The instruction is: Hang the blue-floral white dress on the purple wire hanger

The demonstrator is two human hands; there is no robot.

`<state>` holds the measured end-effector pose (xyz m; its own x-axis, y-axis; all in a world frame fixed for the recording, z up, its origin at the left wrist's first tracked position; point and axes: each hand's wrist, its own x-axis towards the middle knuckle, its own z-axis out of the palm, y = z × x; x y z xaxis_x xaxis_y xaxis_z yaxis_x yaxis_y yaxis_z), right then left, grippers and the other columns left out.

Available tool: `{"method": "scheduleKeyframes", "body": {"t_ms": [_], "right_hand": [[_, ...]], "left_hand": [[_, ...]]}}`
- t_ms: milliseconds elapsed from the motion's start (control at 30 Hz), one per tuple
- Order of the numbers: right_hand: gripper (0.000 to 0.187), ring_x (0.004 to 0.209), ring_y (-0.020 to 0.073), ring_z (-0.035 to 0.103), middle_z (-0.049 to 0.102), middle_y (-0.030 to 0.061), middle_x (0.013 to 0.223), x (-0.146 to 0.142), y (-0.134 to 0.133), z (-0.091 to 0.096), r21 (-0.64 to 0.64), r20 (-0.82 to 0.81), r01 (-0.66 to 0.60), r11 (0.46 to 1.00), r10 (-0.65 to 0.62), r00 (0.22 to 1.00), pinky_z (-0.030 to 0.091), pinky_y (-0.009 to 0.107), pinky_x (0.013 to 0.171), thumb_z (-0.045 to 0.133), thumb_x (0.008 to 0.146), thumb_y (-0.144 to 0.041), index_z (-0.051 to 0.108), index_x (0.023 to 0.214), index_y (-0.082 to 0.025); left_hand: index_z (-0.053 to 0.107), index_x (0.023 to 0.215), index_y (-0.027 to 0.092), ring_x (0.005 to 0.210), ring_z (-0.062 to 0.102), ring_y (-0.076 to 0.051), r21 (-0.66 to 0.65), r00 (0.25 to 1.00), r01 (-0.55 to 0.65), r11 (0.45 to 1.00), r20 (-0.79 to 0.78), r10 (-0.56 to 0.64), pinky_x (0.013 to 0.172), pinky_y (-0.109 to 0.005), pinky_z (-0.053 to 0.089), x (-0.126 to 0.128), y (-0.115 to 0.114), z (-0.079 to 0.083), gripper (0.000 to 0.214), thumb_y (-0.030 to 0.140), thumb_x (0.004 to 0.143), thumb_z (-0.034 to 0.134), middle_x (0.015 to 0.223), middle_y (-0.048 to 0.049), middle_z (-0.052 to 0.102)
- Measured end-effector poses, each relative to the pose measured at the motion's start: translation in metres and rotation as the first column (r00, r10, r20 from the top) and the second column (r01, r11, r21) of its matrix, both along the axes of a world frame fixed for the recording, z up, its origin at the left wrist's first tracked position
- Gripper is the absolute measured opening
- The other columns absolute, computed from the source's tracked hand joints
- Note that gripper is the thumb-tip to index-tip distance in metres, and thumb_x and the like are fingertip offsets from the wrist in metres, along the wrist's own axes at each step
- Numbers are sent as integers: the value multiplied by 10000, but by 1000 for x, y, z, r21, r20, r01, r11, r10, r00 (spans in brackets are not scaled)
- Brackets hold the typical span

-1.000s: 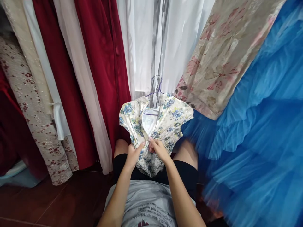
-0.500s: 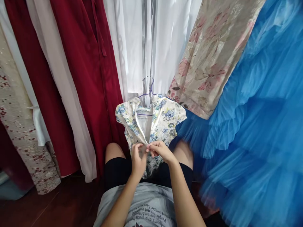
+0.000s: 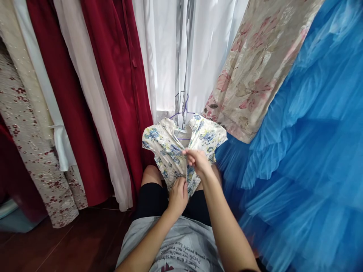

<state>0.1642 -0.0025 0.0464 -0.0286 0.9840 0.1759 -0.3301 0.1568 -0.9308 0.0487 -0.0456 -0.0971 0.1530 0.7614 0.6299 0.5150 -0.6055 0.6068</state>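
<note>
A small white dress with blue flowers hangs on a purple wire hanger in front of me, over my knees. My right hand pinches the dress's front seam high up, near the collar. My left hand grips the same seam lower down, fingers closed on the cloth. The front of the dress looks closed between the two hands.
Long garments hang all around: dark red and pale ones at left, white behind the dress, a beige floral one and a big blue tulle skirt at right. A metal rack pole stands behind. The floor is dark wood.
My right hand has moved up the front seam toward the collar while my left hand stayed lower; the open gap at the dress's front has closed. The view shifted slightly.
</note>
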Motion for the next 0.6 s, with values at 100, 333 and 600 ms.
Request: {"method": "scheduleKeyframes", "body": {"t_ms": [100, 333, 600], "right_hand": [[199, 356, 50, 321, 319, -106, 386, 3, 35, 48, -1, -86, 77, 997, -76, 993, 177, 205, 356, 723, 719, -271, 593, 613, -165], [113, 388, 66, 339, 330, -93, 401, 15, 60, 97, 83, -67, 52, 995, -46, 997, 203, 187, 369, 654, 773, -208, 619, 682, -152], [211, 360, 73, 286, 331, -96, 369, 21, 40, 80, 326, 175, 13, 945, -73, 982, 336, 231, 418, 648, 792, -304, 661, 644, -155]], "left_hand": [[513, 925, 208, 905, 590, -253, -5, 986, 1, 1000, -169, -2, 791, -361, 460, -6, -2, -11, 222, 215, 1024, 315, 914, -91, 604], [521, 903, 215, 871, 612, -242, -81, 952, 50, 995, -298, -72, 755, -343, 459, -27, 14, -11, 226, 245, 1028, 335, 915, -79, 617], [489, 1292, 266, 754, 588, -181, 235, 996, 76, 969, 23, -84, 725, -315, 453, -28, 87, 163, 269, 305, 1037, 414, 905, -29, 633]]}}
